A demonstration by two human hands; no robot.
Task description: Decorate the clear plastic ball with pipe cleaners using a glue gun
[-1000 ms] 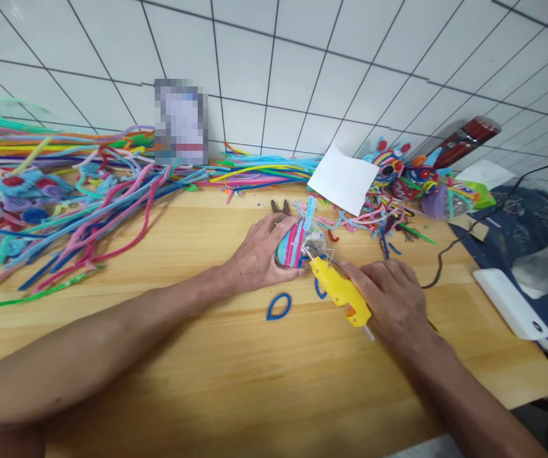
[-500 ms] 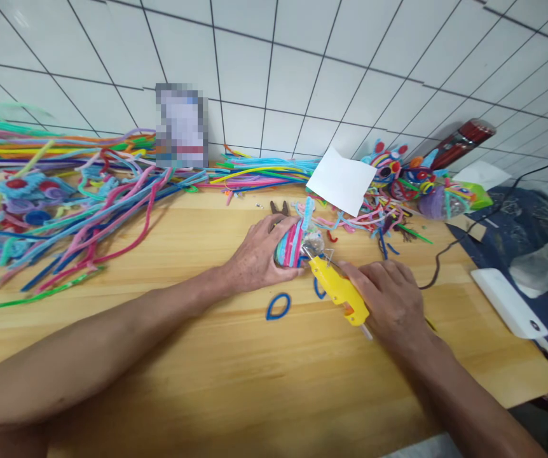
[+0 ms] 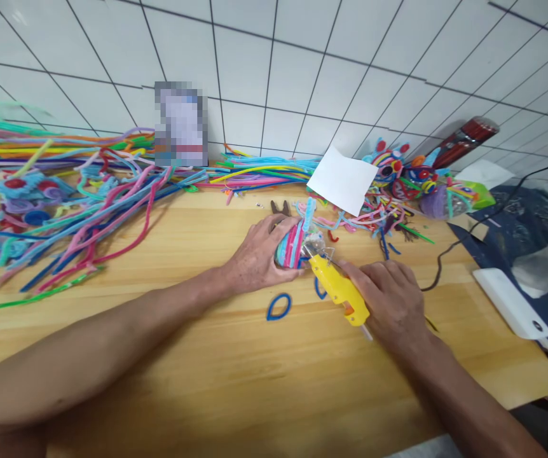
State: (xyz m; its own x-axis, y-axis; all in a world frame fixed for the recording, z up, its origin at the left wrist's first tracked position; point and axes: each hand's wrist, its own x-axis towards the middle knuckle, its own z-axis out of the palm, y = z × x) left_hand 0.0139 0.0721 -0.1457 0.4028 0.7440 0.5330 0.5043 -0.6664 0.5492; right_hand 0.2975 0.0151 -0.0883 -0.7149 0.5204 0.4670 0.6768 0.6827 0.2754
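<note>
My left hand [image 3: 260, 254] is closed around a small striped craft piece [image 3: 291, 245] wrapped in pink, blue and turquoise pipe cleaners, its right end clear and shiny. A light blue strip [image 3: 308, 215] stands up from it. In my right hand [image 3: 391, 299] is a yellow hot glue gun [image 3: 338, 286], its metal nozzle against or just over the clear end of the piece; whether they touch I cannot tell. A clear glue stick [image 3: 366, 332] pokes out at the gun's back. Below the piece lies a blue pipe-cleaner loop [image 3: 279, 306]; another blue loop [image 3: 320, 287] is partly hidden by the gun.
Pliers [image 3: 280, 208] lie behind my left hand. Loose pipe cleaners [image 3: 107, 216] cover the table's left and back. A white paper sheet [image 3: 343, 180], finished-looking colourful figures [image 3: 417, 178] and a dark red cylinder [image 3: 467, 143] are along the wall. A white power bank [image 3: 512, 304] sits right, near a black cable [image 3: 438, 264].
Both hands, the craft piece and the glue gun stay almost in place. The view has shifted very slightly.
</note>
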